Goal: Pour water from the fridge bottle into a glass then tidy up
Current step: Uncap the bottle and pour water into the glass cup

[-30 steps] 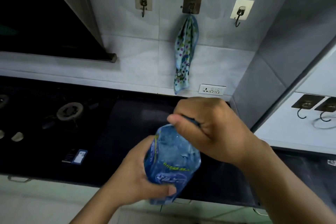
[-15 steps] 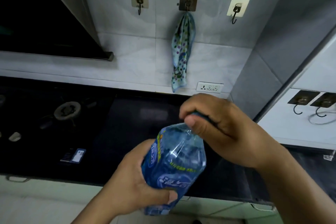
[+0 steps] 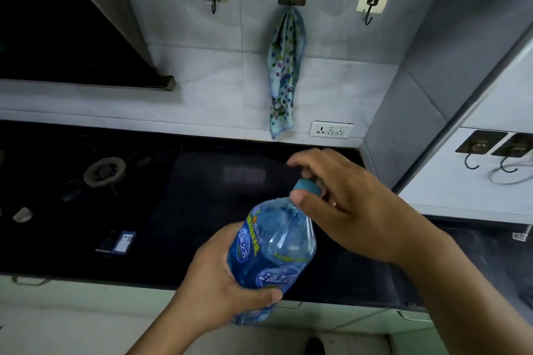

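A single head-worn wide-angle camera looks forward and steeply down, close over a dark kitchen counter, facing the tiled back wall and its hooks.

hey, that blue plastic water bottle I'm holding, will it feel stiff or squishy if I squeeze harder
Probably squishy: the water bottle has thin, clear, creased walls. With the cap on, it should resist somewhat. The left hand wraps it fully, so it likely feels manageable.

Bare dark countertop lies open ahead; the burner stands left, the wall corner closes right.
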